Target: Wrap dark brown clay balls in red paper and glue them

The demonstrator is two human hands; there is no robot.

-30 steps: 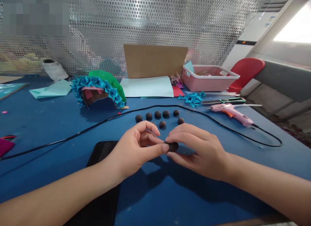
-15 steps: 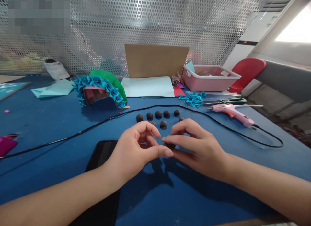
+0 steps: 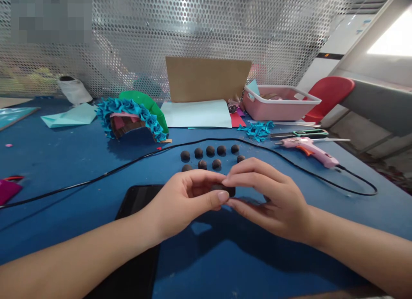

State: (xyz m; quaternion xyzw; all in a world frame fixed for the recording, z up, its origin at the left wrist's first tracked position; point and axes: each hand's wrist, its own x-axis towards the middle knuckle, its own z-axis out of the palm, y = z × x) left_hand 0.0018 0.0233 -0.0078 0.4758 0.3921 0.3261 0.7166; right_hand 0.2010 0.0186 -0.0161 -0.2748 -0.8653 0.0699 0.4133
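The lump and balls are blackish, the table blue, the basket pink.

On the flat blue tabletop, dark round balls lie mid-frame; upper right, the pink rectangular plastic basket stands behind the pink plastic glue gun; lower left, a flat black device.

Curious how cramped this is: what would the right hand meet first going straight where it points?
Besides the dark piece it holds, the right hand would probably meet the left hand first; exact depth is unclear.
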